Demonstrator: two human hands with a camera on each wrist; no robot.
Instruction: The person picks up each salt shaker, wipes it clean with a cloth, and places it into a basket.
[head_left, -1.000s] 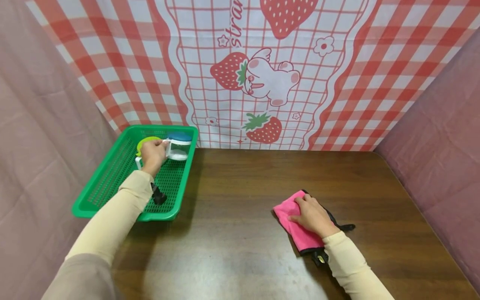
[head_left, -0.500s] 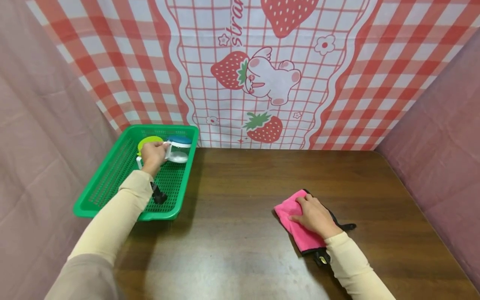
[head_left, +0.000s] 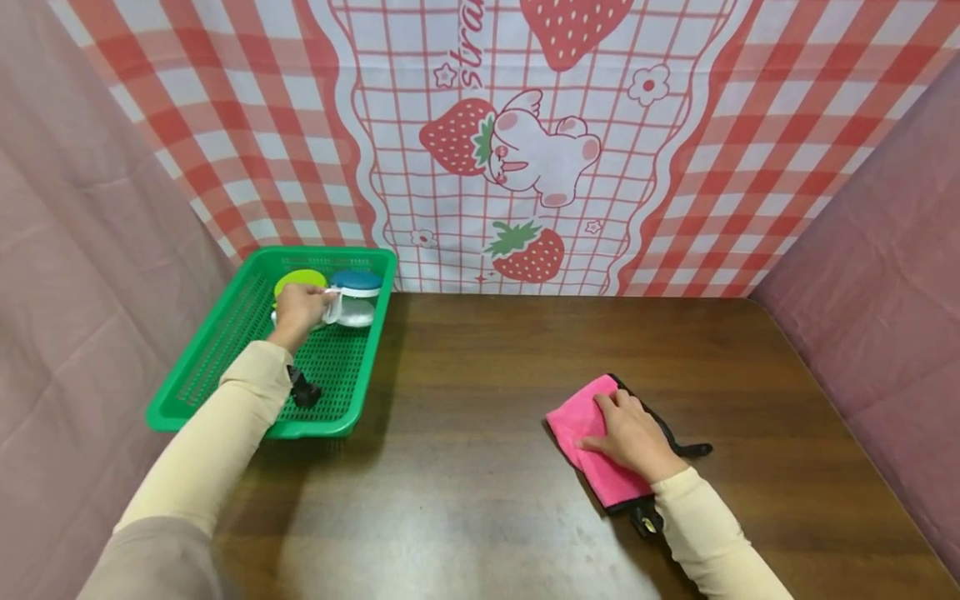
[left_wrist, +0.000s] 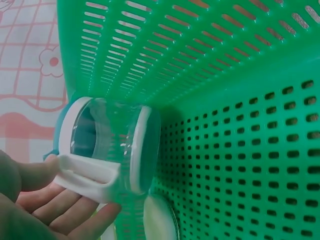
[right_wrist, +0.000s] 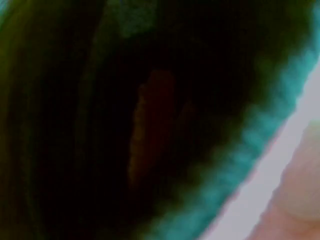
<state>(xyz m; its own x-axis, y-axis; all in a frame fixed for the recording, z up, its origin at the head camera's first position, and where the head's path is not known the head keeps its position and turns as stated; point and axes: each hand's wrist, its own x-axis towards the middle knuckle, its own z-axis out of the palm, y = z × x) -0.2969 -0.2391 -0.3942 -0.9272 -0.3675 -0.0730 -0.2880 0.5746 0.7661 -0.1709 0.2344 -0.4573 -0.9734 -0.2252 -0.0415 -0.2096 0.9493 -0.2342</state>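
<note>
A clear jar point(left_wrist: 112, 142) with a blue lid, white bands and a white handle point(left_wrist: 92, 175) stands in the far right corner of the green basket point(head_left: 363, 392). My left hand point(head_left: 300, 310) is at this handle. In the left wrist view its fingers lie extended beside the handle and the thumb tip is at one end. Next to the jar, a yellow-green lid point(head_left: 302, 279) shows partly behind the hand. My right hand point(head_left: 633, 433) rests on a pink cloth point(head_left: 581, 417) with black edging, thumb spread from the fingers. The right wrist view is dark and blurred.
The basket stands at the left on a brown wooden table point(head_left: 450, 400). A checked strawberry curtain point(head_left: 540, 150) hangs at the back, with pink curtains on both sides. A black strap point(head_left: 693, 450) sticks out beside the right wrist.
My left hand has shifted slightly left, its hold on the jar's handle loosened. The jar has settled a little lower in the basket. My right hand stays on the cloth.
</note>
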